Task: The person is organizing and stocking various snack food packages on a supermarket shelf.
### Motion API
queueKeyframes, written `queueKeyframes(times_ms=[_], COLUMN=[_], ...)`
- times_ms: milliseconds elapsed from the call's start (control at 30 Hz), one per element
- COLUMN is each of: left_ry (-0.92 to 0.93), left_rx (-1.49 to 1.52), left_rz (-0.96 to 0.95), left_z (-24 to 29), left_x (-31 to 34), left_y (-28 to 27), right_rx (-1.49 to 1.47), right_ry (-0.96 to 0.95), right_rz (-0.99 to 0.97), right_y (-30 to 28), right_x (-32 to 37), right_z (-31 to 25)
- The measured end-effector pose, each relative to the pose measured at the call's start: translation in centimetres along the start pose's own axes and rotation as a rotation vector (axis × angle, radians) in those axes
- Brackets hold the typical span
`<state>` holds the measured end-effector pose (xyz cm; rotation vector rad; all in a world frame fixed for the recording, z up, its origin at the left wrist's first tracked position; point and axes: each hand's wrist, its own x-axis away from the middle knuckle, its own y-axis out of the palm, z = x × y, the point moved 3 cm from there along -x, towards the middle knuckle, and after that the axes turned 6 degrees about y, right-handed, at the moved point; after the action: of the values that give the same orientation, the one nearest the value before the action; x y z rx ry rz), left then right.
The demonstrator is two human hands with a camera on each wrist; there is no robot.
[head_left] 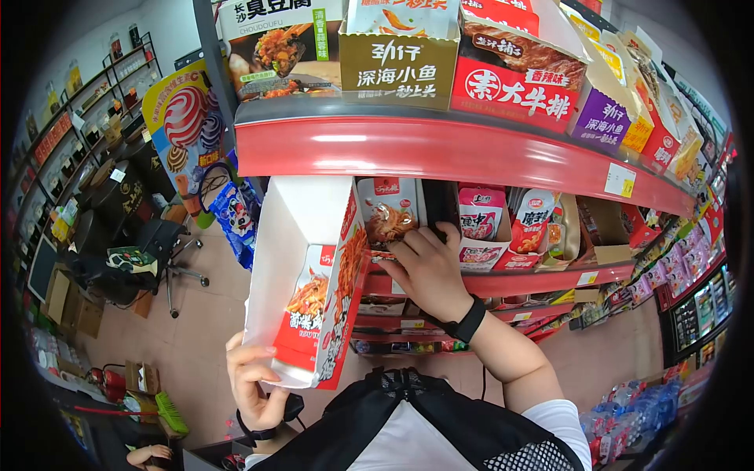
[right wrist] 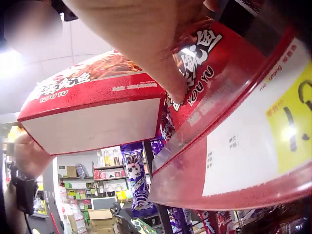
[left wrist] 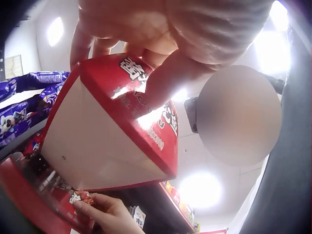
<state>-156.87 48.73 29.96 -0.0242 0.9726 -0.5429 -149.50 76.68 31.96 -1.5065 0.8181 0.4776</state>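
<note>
Since the left hand (head_left: 253, 385) is the closest thing to the camera, starting there: it's down low, just above the person's black-and-white top (head_left: 416, 439), fingers and thumb curled round the bottom end of a tall white cardboard display box with a red printed front (head_left: 314, 267). The box is held up in the air, leaning a bit, with its top end reaching nearly to the shelf above. The left wrist camera shows the thumb pressed on the red printed face, so that's a solid grip

Just right of the box, the right hand (head_left: 424, 271) with a black wristband (head_left: 470, 320) is up at the middle red shelf (head_left: 487, 281). Its fingers are curled over the lower edge of a red-and-white plastic snack packet with a food photo (head_left: 386, 218), gripping it. That packet stands upright at the front of the shelf, just beside the box's red side. More red-and-white pouches (head_left: 481, 224) stand next to it on the right

Above that is the thick red upper shelf (head_left: 440, 149) with a white-and-yellow price tag (head_left: 620, 180). On it sit an olive-green carton (head_left: 397, 67), a red carton with white lettering (head_left: 514, 82) and a purple carton (head_left: 601, 118) in a row

Way back on the left there's a black office chair (head_left: 161, 243), a colourful ice cream poster (head_left: 184, 125) and wall shelving (head_left: 86, 110) beyond it
</note>
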Motion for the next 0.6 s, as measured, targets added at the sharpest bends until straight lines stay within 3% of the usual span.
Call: queueKeyframes(times_ms=[433,600], left_ry=[0.132,0.101], left_rx=[-0.043,-0.095], left_rz=[-0.059,-0.014], left_z=[0.4,-0.3], left_x=[-2.5,-3.0], left_y=[2.7,3.0], right_rx=[0.077,0.109], right_ry=[0.121,0.119], right_rz=[0.110,0.048], right_y=[-2.3,-2.1], right_x=[1.1,1.4], right_z=[1.5,1.5])
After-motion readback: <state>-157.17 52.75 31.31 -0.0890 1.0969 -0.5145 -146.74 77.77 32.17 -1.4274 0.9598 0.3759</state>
